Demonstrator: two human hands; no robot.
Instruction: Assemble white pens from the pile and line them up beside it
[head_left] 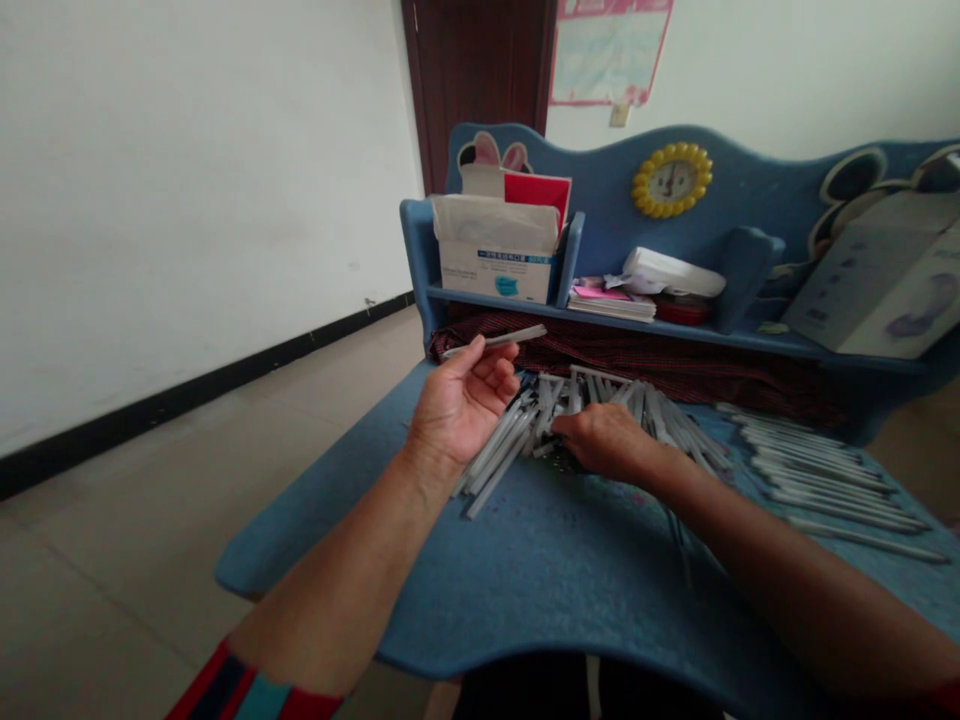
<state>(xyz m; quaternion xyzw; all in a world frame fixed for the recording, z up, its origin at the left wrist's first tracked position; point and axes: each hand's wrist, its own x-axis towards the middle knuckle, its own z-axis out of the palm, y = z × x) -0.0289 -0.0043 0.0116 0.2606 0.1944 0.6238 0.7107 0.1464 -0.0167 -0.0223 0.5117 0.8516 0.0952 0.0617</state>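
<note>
My left hand (465,395) is raised above the left part of the desk, palm up. Between its thumb and fingers lies a thin, pale grey translucent strip (517,337), tilted slightly up to the right. My right hand (604,437) is low over a heap of similar grey strips (510,440), its fingers pinched together and pointing left. Whatever those fingertips grip is hidden among dark bits at the heap's front. To the right, several slim grey-white sticks (825,470) lie side by side in a row.
The blue desk (480,600) has a raised back shelf (787,340). On it stand an open white carton (495,260), papers (611,305), a white pouch (671,270) and a large box (885,270). Dark checked cloth (675,365) lies underneath. A yellow clock (672,181) is on the backboard.
</note>
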